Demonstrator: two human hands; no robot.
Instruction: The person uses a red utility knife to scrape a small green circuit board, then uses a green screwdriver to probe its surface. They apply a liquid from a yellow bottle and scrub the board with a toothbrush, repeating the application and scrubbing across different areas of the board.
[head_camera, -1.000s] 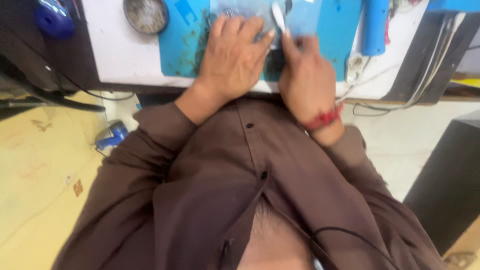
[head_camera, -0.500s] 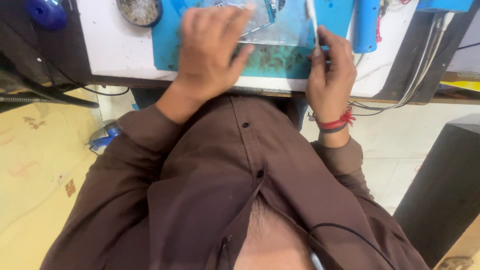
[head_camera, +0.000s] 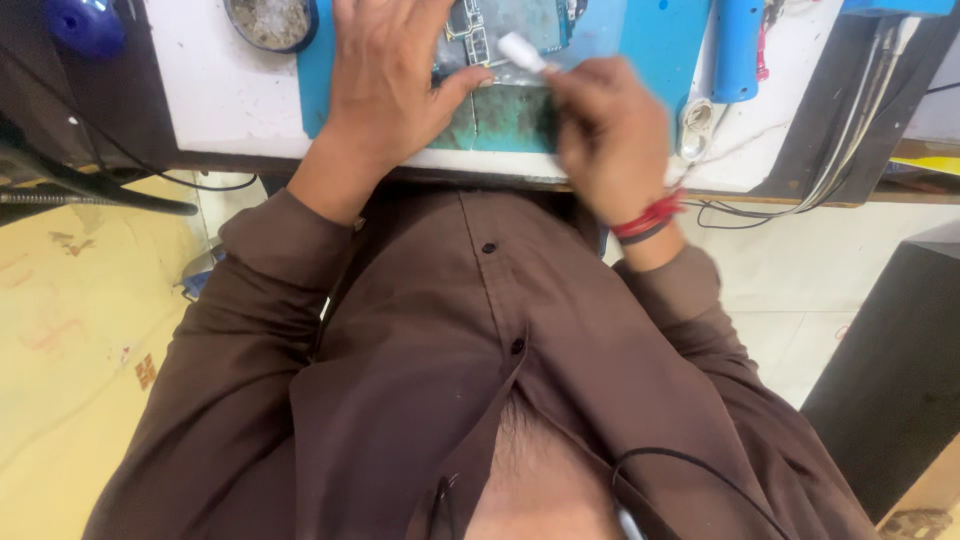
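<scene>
At the far left edge a rounded blue plastic object (head_camera: 84, 24) sits on a dark surface. Next along, on the white worktop (head_camera: 215, 85), stands a round shallow dish of grey debris (head_camera: 270, 20), touching the corner of a blue rubber work mat (head_camera: 655, 45).

The left hand (head_camera: 390, 85) lies flat on the mat, fingers spread and pressing down, thumb extended to the right. Under and just beyond its fingers is a green circuit board with small metal shields (head_camera: 505, 25), its near part worn and discoloured; it lies flat near the mat's centre, partly covered by the hand.

The right hand (head_camera: 605, 135) is closed around a slim white tool (head_camera: 522, 50), fingers pinched together on its shaft; the tip points up-left over the board. A red thread band and dark band (head_camera: 648, 220) circle that wrist.

Further right lies a blue cylindrical handle (head_camera: 738, 50), then grey cables (head_camera: 850, 120) trailing off the bench edge.
</scene>
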